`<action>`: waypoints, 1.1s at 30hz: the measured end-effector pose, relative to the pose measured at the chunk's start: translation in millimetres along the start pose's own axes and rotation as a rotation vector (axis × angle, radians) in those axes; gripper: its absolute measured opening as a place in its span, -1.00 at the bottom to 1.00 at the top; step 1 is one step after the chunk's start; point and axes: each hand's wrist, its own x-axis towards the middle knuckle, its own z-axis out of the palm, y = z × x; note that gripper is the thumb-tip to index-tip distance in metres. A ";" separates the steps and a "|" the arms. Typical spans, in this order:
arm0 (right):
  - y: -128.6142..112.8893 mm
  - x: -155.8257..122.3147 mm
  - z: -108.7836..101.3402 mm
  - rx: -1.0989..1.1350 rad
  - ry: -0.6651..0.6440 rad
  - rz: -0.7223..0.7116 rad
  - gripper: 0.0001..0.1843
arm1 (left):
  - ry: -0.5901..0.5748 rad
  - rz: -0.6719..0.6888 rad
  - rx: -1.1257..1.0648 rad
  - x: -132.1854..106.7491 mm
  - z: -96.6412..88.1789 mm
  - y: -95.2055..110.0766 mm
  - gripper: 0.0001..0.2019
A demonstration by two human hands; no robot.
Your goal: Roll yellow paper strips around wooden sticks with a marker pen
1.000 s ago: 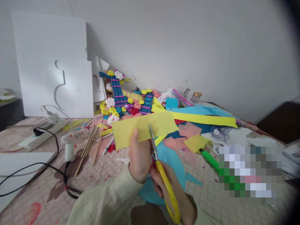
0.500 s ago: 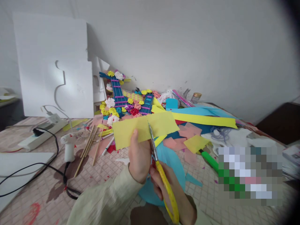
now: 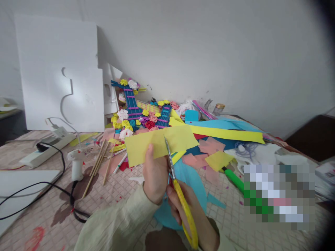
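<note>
Left hand (image 3: 156,179) pinching yellow paper (image 3: 158,144), thumb in front; paper sits just beyond both hands. Right hand (image 3: 196,209) wrapped round scissors (image 3: 181,195), blade over paper's middle. Versus a second ago: basically static, same grips.

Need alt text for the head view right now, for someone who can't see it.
The left hand holds a yellow paper piece; the right hand holds yellow-handled scissors that overlap the paper near its middle. Beyond, paper flowers cluster around blue ladder-like pieces, with thin wooden sticks lying to the left.
</note>
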 end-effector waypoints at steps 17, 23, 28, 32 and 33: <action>-3.9 -0.9 -1.0 -0.085 0.010 0.001 -0.56 | -0.005 -0.010 -0.112 0.9 -0.9 0.8 -0.68; -3.8 -1.8 -2.1 -0.101 0.028 0.007 -0.55 | 0.000 -0.008 -0.080 0.2 1.2 1.6 -0.64; -6.4 -6.4 -4.5 -0.155 0.020 -0.128 -0.54 | 0.020 -0.051 -0.064 -3.4 2.8 1.0 -0.65; -7.4 -6.7 -7.3 -0.193 0.011 -0.156 -0.55 | 0.032 -0.062 -0.038 -6.4 5.2 1.1 -0.65; -7.7 -6.4 -7.9 -0.202 0.010 -0.160 -0.55 | 0.031 -0.060 -0.037 -7.0 5.9 1.3 -0.65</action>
